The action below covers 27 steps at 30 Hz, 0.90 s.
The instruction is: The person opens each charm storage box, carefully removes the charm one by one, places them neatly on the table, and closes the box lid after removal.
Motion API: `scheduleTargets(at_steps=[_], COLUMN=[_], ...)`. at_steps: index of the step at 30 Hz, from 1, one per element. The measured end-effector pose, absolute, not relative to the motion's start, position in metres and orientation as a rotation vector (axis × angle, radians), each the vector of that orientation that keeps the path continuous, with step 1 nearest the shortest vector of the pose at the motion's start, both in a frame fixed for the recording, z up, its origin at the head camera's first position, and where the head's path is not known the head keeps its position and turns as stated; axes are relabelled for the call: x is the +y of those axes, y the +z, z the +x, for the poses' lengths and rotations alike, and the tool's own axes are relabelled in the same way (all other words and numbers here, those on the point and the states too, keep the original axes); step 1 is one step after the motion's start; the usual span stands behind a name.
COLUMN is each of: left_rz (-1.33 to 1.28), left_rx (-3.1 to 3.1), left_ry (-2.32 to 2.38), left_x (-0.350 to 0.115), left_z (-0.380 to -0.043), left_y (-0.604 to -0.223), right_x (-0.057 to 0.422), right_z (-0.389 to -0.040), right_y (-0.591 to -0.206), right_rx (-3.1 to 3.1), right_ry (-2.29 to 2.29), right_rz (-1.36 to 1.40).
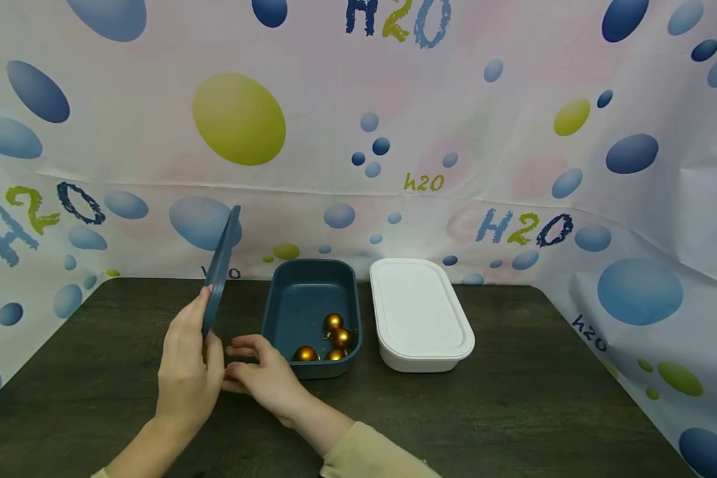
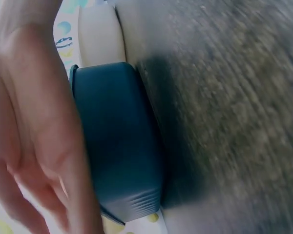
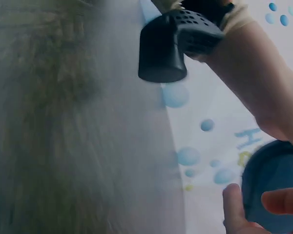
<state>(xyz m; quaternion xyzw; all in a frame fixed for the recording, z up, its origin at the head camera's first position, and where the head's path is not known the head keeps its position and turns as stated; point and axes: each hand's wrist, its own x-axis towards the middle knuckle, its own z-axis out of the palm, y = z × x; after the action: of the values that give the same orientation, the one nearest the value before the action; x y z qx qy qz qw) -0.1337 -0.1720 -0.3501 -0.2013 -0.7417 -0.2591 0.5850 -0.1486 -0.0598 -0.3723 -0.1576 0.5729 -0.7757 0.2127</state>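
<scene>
A blue container (image 2: 119, 131) stands on the tabletop (image 2: 234, 97) before a white container (image 2: 101, 36).

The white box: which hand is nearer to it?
Right. The right hand is left of the white box, by the near-left corner of the blue box; the left hand is farther left, holding the blue lid.

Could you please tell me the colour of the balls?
The balls are gold, clearest in the head view.

Dark tabletop (image 1: 532, 405), seemingly wood, white bubble-print backdrop (image 1: 328, 73)
</scene>
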Motion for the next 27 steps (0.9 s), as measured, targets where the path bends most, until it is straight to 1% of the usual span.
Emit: scheduleTargets(at_steps=[7,17,21,27], left_rz=[-0.363,-0.219,-0.182,-0.131], left_rx=[-1.628,-1.422,-1.37,-1.461], left_ry=[-0.668,-0.736,-0.722,-0.718], left_x=[-0.168,-0.168,-0.18,-0.206], left_z=[-0.132,-0.125,-0.123,-0.117], left_y=[-0.353,-0.347,-0.344,-0.345], right_x=[-0.087,-0.097,-0.096,-0.096], right_z=[-0.143,-0.143,-0.144,-0.143], right_y=[-0.374,-0.372,-0.374,-0.375], right_rx=[1.377,1.173,1.213,1.195], right_ry=[-2.093,-2.342,-2.398,-2.43], right_rz=[-0.459,-0.262,-0.228,-0.162])
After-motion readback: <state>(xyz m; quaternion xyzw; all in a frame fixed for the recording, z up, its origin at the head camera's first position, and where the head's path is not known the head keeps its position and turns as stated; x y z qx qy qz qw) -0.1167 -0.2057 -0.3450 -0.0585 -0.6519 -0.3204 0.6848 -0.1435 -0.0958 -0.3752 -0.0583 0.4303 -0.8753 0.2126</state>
